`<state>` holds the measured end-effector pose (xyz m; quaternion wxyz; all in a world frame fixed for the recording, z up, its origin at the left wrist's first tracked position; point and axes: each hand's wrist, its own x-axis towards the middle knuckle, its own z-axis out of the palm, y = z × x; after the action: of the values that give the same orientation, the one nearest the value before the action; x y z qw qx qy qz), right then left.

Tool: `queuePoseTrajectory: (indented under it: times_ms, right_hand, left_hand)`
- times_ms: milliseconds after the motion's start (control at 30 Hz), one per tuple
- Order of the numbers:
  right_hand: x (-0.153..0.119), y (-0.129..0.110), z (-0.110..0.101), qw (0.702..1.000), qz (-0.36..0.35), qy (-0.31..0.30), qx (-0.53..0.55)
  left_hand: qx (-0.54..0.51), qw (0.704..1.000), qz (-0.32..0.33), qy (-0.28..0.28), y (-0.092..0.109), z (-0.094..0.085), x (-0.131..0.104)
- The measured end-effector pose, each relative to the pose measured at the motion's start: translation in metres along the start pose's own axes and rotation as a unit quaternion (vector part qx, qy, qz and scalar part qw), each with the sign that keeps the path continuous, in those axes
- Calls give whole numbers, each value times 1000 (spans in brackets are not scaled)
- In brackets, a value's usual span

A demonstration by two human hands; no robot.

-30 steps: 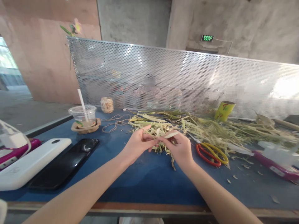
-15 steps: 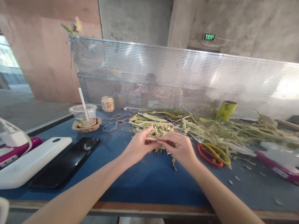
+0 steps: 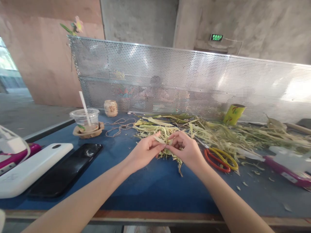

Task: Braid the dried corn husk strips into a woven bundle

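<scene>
My left hand is closed, thumb and fingers pinching a pale strip of dried plant leaf. Close beside it, my right hand has its thumb and index finger pressed together at the strip's end, with the other fingers curled. The two sets of fingertips nearly meet in front of a heap of shredded plant strips. Scissors with one red and one yellow handle lie just right of my right hand, blades toward the heap.
On the left are a black phone, a white power bank and a plastic cup with straw in a cardboard holder. Thin cord lies beyond. A yellow tube stands by the perforated metal screen; a purple power strip is at right.
My hands have turned slightly and the right fingers have lifted and curled apart. More of the pale strip now shows between the hands. The view has shifted slightly.
</scene>
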<state>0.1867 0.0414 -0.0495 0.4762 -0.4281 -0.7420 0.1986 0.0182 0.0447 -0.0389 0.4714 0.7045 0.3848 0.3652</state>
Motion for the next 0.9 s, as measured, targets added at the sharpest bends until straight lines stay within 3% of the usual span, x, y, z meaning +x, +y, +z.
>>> queuePoseTrajectory:
  times_ms: [233,333,467,667,800,900]
  right_hand:
    - [1,-1,0,998,38,-37,26]
    - [2,1,-2,1000,19,11,17]
    - [3,0,-5,993,-61,88,-52]
    - [3,-6,-6,994,-105,-13,13]
    - [2,-9,-10,985,-162,-23,46]
    - [2,-9,-14,986,-163,-35,31]
  left_hand:
    - [6,1000,-6,-4,-4,-2,0]
    - [5,1000,-5,-15,-7,-2,1]
    - [6,1000,-1,-18,-7,1,2]
    - [31,999,12,-29,-3,4,1]
    - [6,1000,-4,-18,-6,4,3]
    - [-24,999,-23,-11,-7,3,5]
